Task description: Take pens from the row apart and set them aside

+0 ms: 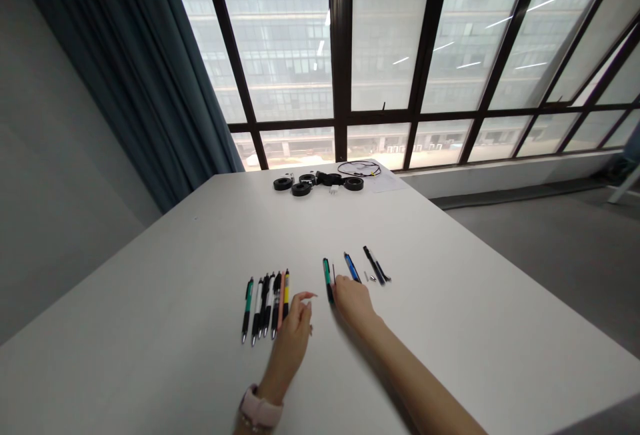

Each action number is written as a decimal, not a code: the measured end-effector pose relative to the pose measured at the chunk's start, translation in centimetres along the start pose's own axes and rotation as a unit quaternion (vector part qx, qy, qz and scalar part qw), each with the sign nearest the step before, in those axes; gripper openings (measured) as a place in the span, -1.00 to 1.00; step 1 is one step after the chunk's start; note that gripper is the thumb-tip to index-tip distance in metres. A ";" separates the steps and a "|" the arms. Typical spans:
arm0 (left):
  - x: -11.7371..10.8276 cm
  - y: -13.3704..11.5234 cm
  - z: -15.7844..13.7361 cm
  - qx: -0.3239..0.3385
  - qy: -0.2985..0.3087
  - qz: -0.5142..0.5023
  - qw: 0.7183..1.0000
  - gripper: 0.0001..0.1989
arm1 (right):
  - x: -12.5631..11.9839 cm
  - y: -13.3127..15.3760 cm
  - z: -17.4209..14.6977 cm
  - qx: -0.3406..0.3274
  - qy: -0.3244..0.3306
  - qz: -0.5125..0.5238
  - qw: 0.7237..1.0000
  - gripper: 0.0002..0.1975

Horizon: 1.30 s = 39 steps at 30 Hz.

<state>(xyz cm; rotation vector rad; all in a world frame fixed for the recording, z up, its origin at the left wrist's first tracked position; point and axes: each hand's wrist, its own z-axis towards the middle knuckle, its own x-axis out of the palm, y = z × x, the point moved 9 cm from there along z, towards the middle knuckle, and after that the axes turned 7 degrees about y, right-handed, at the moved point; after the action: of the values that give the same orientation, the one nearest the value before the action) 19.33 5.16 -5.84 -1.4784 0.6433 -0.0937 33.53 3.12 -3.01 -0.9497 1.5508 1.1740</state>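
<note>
My left hand (pixel 295 331) hovers at the right end of a row of pens, its fingers curved and apart with nothing between them. In that row lie a green pen (pixel 248 308), a yellow pen (pixel 287 291) and several white or black ones. My right hand (pixel 353 298) is closed at the fingertips, from which a thin dark pen refill (pixel 334 273) sticks out. Just left of those fingers lies another green pen (pixel 327 273). A blue pen (pixel 351 265) lies beyond the right hand, partly hidden by it.
Right of the blue pen are black pen parts (pixel 374 265) and small metallic pieces (pixel 373 279). Black tape-like rolls (pixel 301 189) and a looped cable (pixel 360 168) lie at the far end of the white table (pixel 200 248). Windows stand behind it.
</note>
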 end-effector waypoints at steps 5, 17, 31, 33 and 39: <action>-0.2 -0.6 -0.1 0.009 0.006 0.018 1.000 -0.59 | 0.2 0.1 0.3 0.003 -0.006 -0.001 1.000 -0.70; -0.2 -1.1 -0.2 0.021 0.009 0.008 1.000 -0.51 | 0.4 0.4 0.4 -0.009 -0.012 -0.033 0.999 -0.72; -0.8 -2.3 -0.4 0.074 -0.024 0.094 0.993 -0.67 | -1.1 -0.8 -0.3 -0.011 -0.067 -0.034 0.997 -0.79; -0.8 -2.2 -0.3 0.095 -0.027 0.102 0.990 -0.69 | -1.2 -0.7 -0.3 -0.025 -0.082 -0.045 0.995 -0.78; -0.7 -2.3 -0.3 0.110 -0.026 0.094 0.989 -0.71 | -1.0 -0.3 -0.4 -0.056 -0.111 -0.025 0.992 -0.72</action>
<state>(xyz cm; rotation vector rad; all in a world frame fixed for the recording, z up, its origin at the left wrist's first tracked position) 19.31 4.89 -3.38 -1.1983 0.7031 0.0196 33.95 2.75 -2.10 -0.8926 1.2885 1.2968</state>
